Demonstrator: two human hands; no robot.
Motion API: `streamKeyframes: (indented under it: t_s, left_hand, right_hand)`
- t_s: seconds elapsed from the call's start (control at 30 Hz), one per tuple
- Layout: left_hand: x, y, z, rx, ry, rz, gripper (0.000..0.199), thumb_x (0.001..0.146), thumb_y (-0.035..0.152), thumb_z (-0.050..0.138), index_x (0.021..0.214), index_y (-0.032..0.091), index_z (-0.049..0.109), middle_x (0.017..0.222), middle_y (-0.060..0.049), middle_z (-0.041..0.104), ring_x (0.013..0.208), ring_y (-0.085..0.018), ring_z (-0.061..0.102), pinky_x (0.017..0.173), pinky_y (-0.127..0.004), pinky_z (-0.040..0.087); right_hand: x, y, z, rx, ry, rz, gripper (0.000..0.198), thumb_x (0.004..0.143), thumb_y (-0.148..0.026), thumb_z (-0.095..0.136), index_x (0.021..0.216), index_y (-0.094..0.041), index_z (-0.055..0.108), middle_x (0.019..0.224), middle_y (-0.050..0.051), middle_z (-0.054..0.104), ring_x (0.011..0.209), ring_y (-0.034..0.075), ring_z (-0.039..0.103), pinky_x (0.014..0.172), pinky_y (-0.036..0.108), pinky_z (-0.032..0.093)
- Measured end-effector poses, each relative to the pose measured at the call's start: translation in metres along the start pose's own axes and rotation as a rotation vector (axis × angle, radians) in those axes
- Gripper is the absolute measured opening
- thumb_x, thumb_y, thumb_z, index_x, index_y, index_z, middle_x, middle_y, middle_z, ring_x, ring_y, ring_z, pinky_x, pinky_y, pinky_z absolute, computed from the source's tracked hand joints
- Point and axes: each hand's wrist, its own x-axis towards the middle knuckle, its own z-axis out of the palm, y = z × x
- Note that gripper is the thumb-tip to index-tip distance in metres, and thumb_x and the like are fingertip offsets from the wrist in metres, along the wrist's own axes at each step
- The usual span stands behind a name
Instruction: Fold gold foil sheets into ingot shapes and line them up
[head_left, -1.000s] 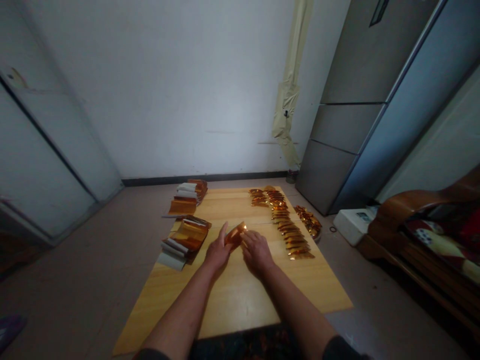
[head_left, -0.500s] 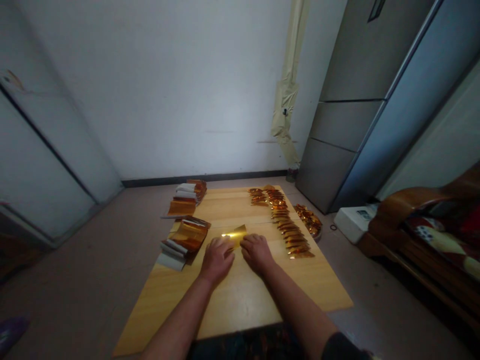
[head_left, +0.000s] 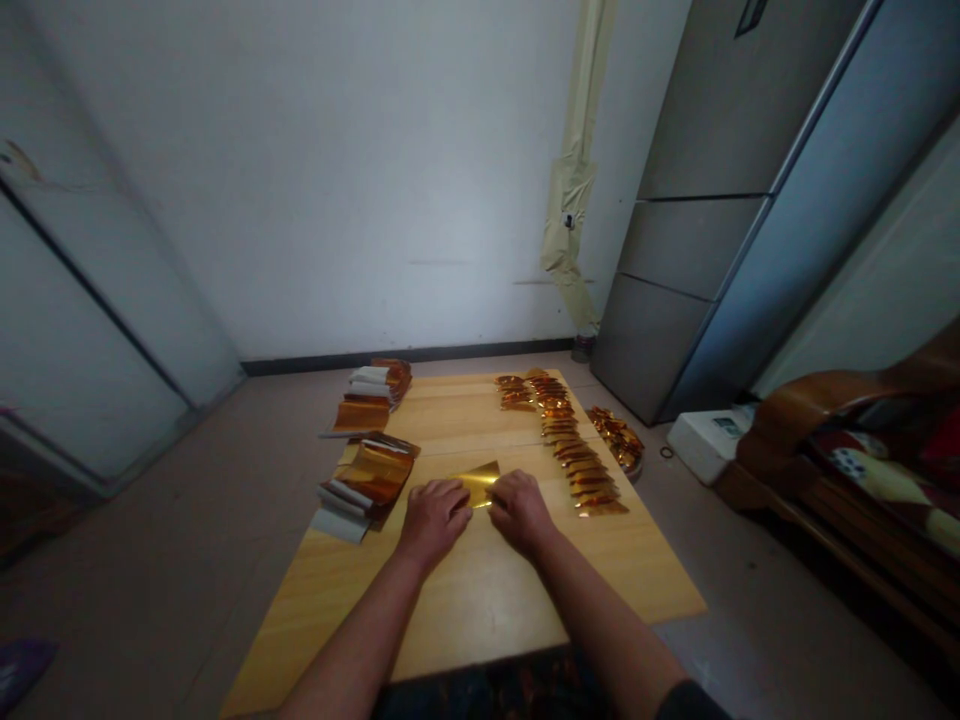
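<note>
A shiny gold foil paper sheet (head_left: 480, 483) lies on the wooden table (head_left: 480, 590) between my two hands. My left hand (head_left: 436, 515) grips its left side, fingers curled and thumb along the near edge. At the sheet's right side, my right hand (head_left: 519, 508) pinches the near corner with bent fingers. The fingertips partly cover the sheet's edges. Left of my left hand sits a loose stack of gold and grey-backed foil sheets (head_left: 375, 470). Right of my right hand runs a row of folded gold foil pieces (head_left: 574, 450).
Another stack of foil sheets (head_left: 367, 405) lies at the table's far left. A container heaped with gold folded pieces (head_left: 615, 438) stands on the floor beyond the right edge. Further right are a white box (head_left: 705, 445), a wooden bench (head_left: 795, 500) and a grey fridge (head_left: 690, 240).
The gold sheet's near edge now shows between my hands, and its bright highlight has dimmed. My right hand has shifted slightly to the right.
</note>
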Motion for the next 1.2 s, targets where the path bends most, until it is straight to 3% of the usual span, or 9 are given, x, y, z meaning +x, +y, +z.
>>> streamKeyframes:
  t_s: [0.13,0.37,0.57,0.73,0.83,1.03,1.2]
  left_hand:
    - [0.000,-0.002,0.001,-0.021,-0.006,-0.035,0.028,0.077,0.030,0.067,0.106,0.030,0.068,0.118,-0.002,0.070,0.107,-0.024,0.059,0.091,-0.041,0.036]
    - [0.002,-0.001,0.003,0.006,0.010,0.010,0.025,0.085,0.029,0.061,0.109,0.027,0.067,0.114,-0.003,0.071,0.105,-0.022,0.060,0.088,-0.040,0.035]
    - [0.001,0.001,0.000,0.042,0.008,0.032,0.021,0.092,0.033,0.051,0.106,0.029,0.067,0.113,-0.002,0.072,0.101,-0.021,0.060,0.087,-0.039,0.034]
    - [0.001,-0.001,0.001,-0.011,0.002,0.004,0.023,0.093,0.031,0.048,0.100,0.026,0.070,0.107,-0.003,0.073,0.100,-0.020,0.059,0.088,-0.037,0.038]
    - [0.003,-0.003,0.003,-0.089,0.009,-0.062,0.022,0.089,0.027,0.053,0.101,0.024,0.071,0.105,-0.004,0.073,0.100,-0.020,0.060,0.090,-0.036,0.041]
    - [0.012,-0.006,0.009,-0.209,0.069,-0.270,0.025,0.087,0.020,0.051,0.101,0.022,0.072,0.103,-0.003,0.073,0.099,-0.018,0.062,0.092,-0.032,0.045]
    - [0.021,-0.001,0.010,-0.211,0.062,-0.386,0.026,0.084,0.015,0.053,0.100,0.022,0.073,0.104,-0.003,0.073,0.101,-0.018,0.061,0.093,-0.030,0.044]
  right_hand:
    - [-0.002,0.003,0.001,0.030,-0.004,-0.016,0.023,0.078,-0.016,0.060,0.097,-0.023,0.070,0.085,0.002,0.067,0.088,0.019,0.051,0.081,0.031,0.032]
    - [-0.001,0.003,-0.001,-0.019,-0.036,-0.030,0.014,0.080,-0.018,0.060,0.091,-0.021,0.068,0.085,0.001,0.066,0.083,0.017,0.051,0.078,0.029,0.031]
    - [-0.001,-0.001,-0.003,-0.014,-0.011,-0.055,0.016,0.083,-0.016,0.057,0.094,-0.022,0.067,0.098,0.003,0.067,0.094,0.018,0.051,0.083,0.029,0.031]
    - [0.003,0.001,-0.004,-0.006,-0.037,0.038,0.022,0.090,-0.018,0.052,0.075,-0.021,0.068,0.077,0.000,0.067,0.080,0.015,0.052,0.077,0.025,0.031]
    - [0.008,0.000,-0.006,0.011,-0.033,0.124,0.027,0.092,-0.021,0.050,0.072,-0.021,0.069,0.076,0.000,0.068,0.077,0.014,0.052,0.072,0.024,0.031]
    - [0.023,0.000,-0.003,0.052,-0.062,0.261,0.023,0.092,-0.023,0.048,0.092,-0.022,0.070,0.090,0.001,0.071,0.085,0.014,0.057,0.074,0.022,0.032]
    - [0.027,0.002,-0.002,-0.038,-0.092,0.266,0.017,0.092,-0.027,0.050,0.087,-0.019,0.065,0.086,0.002,0.067,0.079,0.014,0.055,0.069,0.023,0.029]
